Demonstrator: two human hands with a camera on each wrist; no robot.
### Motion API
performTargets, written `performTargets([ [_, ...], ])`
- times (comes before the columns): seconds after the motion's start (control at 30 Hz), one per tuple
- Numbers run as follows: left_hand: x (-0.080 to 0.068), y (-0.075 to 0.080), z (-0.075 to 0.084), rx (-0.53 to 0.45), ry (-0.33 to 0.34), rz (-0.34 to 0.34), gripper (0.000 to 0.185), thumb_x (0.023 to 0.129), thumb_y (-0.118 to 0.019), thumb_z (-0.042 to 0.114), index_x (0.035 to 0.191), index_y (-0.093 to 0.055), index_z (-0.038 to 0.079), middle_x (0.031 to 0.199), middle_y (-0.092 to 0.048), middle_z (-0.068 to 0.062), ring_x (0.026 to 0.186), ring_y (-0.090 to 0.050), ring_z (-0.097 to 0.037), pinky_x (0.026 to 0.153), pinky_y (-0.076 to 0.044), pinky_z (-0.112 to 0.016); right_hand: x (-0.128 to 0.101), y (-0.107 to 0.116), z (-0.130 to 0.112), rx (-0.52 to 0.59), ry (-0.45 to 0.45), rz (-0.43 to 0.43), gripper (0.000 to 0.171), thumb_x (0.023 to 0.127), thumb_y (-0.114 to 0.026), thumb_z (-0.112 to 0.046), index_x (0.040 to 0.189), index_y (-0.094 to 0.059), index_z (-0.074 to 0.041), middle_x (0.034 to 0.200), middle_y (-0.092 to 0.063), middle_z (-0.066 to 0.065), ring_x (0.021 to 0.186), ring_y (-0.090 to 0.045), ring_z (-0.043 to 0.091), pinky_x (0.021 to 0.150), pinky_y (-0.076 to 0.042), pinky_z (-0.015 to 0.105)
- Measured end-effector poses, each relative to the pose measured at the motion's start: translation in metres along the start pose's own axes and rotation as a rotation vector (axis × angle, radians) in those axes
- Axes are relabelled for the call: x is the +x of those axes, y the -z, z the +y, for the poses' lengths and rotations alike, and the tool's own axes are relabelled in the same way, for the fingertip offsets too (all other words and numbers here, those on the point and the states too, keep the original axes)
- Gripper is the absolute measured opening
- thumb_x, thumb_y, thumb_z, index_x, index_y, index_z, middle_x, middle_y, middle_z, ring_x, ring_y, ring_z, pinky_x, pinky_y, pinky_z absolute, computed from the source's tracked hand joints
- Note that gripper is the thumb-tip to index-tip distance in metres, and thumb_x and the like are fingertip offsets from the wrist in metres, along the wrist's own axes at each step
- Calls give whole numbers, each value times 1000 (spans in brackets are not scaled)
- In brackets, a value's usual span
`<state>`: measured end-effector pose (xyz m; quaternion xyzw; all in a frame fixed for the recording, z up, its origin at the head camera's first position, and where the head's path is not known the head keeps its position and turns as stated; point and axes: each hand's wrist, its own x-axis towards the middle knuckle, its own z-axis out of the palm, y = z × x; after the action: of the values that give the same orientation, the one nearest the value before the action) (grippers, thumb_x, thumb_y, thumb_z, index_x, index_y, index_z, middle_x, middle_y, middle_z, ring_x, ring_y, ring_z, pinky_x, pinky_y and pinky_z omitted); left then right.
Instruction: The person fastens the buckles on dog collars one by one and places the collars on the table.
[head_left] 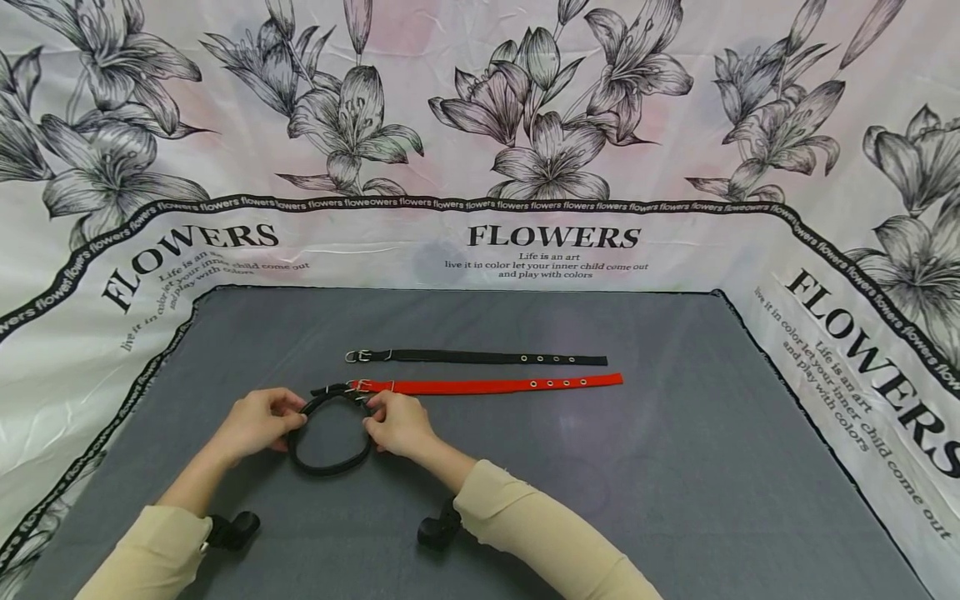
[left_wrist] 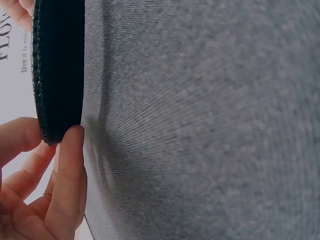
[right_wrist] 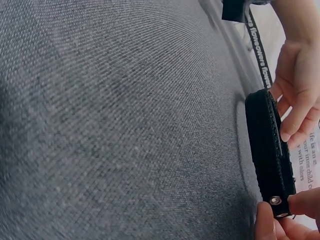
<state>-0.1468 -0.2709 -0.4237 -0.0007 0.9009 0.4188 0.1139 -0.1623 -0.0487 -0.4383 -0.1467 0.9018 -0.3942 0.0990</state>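
Observation:
A black collar (head_left: 330,470), bent round into a loop, stands on its edge close over the grey cloth. My left hand (head_left: 258,425) pinches its left side between thumb and fingers. On the opposite side, my right hand (head_left: 401,425) pinches the loop near the buckle. Metal eyelets (right_wrist: 275,200) show in the strap beside the right fingertips in the right wrist view. The left wrist view has the strap (left_wrist: 60,70) running up from the left fingertips. Just behind the loop lies a red collar (head_left: 465,387), stretched out flat, its buckle end overlapped by the loop.
A second black collar (head_left: 457,357) lies straight behind the red one, buckle to the left, eyelets to the right. Grey cloth (head_left: 675,467) covers the table. White flower-printed fabric (head_left: 360,250) rises at the back and both sides.

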Motion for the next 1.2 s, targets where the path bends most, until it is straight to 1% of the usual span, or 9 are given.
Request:
performTargets([
  [0.27, -2, 0, -2, 3, 11, -12, 26, 86, -62, 11, 107, -60, -4, 84, -63, -12, 64, -63, -17, 55, -54, -31, 0, -3, 0, -57, 34, 9, 24, 85, -65, -17, 108, -65, -9, 72, -63, -7, 42, -54, -2, 76, -46, 24],
  [0.33, -2, 0, -2, 5, 14, -11, 26, 86, -62, 11, 107, -60, -4, 84, -64, -11, 65, -63, -16, 55, -54, -30, 1, -4, 0, -62, 42, 10, 24, 85, -65, -16, 107, -66, -9, 72, -61, -7, 41, -53, -2, 77, -46, 24],
  [0.43, -3, -1, -3, 13, 9, -7, 26, 86, -62, 10, 107, -60, -5, 82, -63, -10, 65, -62, -17, 55, -54, -30, 1, -3, 0, -65, 53, 13, 22, 85, -65, -16, 106, -66, -10, 71, -61, -7, 41, -53, -2, 74, -46, 22],
  [0.53, -4, -1, -3, 22, 2, -7, 27, 86, -62, 11, 107, -60, -5, 82, -63, -9, 65, -62, -17, 55, -54, -30, 2, 0, -1, -67, 59, 16, 20, 85, -65, -16, 104, -66, -11, 71, -61, -6, 42, -52, -2, 66, -44, 19],
  [0.6, -4, 0, -3, 25, 2, -9, 27, 86, -62, 13, 107, -60, -5, 82, -63, -9, 66, -63, -17, 56, -54, -31, 3, 2, -1, -77, 62, 23, 18, 85, -65, -17, 102, -67, -12, 71, -62, -6, 46, -51, -2, 61, -42, 18],
  [0.7, -3, 3, -2, 42, -2, -1, 28, 87, -63, 16, 105, -60, -5, 84, -64, -9, 67, -63, -17, 58, -54, -31, 5, 6, 1, -81, 74, 26, 15, 85, -65, -18, 99, -67, -13, 72, -63, -6, 53, -49, 1, 56, -38, 17],
  [0.83, -1, 8, 2, 95, -14, 25, 26, 87, -62, 20, 100, -61, -2, 84, -64, -8, 67, -62, -16, 59, -52, -30, 8, 12, 5, -74, 106, 20, 12, 86, -63, -19, 96, -67, -14, 75, -63, -6, 57, -49, 2, 54, -38, 16],
  [1.0, 5, 11, 10, 165, -39, 58, 23, 87, -62, 23, 97, -62, 2, 80, -64, -4, 63, -57, -14, 55, -45, -29, 11, 21, 12, -57, 161, 13, 12, 87, -62, -19, 97, -67, -14, 78, -62, -5, 58, -49, 3, 53, -39, 16],
  [1.2, 13, 10, 24, 239, -73, 117, 21, 86, -62, 23, 95, -64, 5, 83, -64, -6, 70, -55, -16, 58, -41, -29, 15, 35, 20, -57, 231, 20, 14, 88, -61, -18, 99, -67, -12, 83, -63, -3, 65, -51, 4, 56, -41, 15],
])
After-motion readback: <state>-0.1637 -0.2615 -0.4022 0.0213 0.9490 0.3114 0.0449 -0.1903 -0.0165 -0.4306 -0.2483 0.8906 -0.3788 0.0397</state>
